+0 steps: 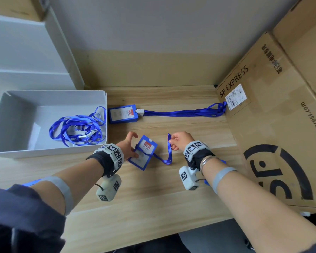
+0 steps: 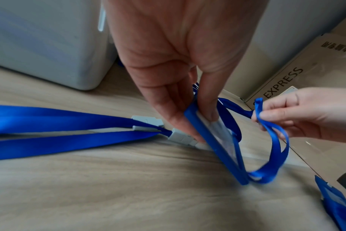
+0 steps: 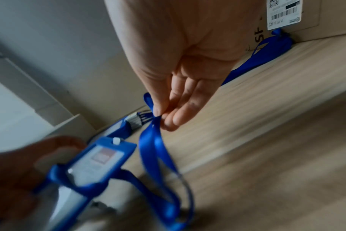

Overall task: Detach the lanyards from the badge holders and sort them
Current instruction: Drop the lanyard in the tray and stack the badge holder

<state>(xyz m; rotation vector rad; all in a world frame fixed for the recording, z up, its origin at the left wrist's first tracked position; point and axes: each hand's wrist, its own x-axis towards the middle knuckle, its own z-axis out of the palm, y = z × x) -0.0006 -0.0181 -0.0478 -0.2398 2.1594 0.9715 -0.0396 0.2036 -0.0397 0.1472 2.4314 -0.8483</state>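
A blue badge holder (image 1: 144, 152) is held tilted above the wooden table, pinched at its edge by my left hand (image 1: 132, 148). The left wrist view shows the thumb and fingers of the left hand (image 2: 198, 123) on the badge holder's rim (image 2: 213, 150). My right hand (image 1: 171, 143) pinches the blue lanyard (image 1: 169, 154), which loops down and back to the holder. In the right wrist view the right hand (image 3: 160, 115) nips the lanyard (image 3: 152, 150) beside the blurred badge holder (image 3: 103, 159). Where the strap joins the holder is hidden.
A white bin (image 1: 13, 150) at the left holds loose blue lanyards (image 1: 77, 128). A stack of badge holders (image 1: 122, 114) lies further back, its straps (image 1: 181, 113) running right to a cardboard box (image 1: 263, 115). Another blue holder (image 2: 338, 203) lies under my right arm.
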